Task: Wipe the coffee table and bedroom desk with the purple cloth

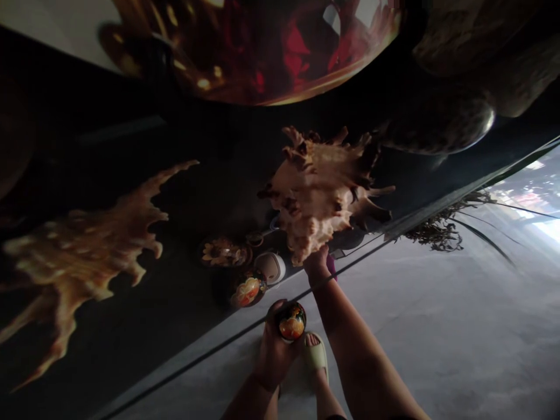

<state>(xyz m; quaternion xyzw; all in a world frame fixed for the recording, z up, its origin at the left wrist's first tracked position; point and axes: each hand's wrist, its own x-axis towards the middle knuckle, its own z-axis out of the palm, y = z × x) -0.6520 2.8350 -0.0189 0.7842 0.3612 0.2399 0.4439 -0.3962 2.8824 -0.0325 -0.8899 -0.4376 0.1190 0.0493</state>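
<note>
My right hand (pixel 318 262) grips the lower end of a large spiky pale-orange seashell (pixel 321 189) and holds it over a dark glossy glass surface (pixel 188 192). Its fingers are closed round the shell's tip. My left hand (pixel 273 350) is lower down, wrapped round a small round lacquered ball (pixel 291 322) painted with orange flowers on black. Both forearms reach in from the bottom edge.
A second spiky shell (pixel 79 251) lies at the left on the dark surface. Dim reflections of the ball (pixel 246 290) and other small items show in the glass. A big red-gold round object (pixel 262 46) fills the top. Grey floor (pixel 437 326) and my sandalled foot (pixel 315 353) lie below.
</note>
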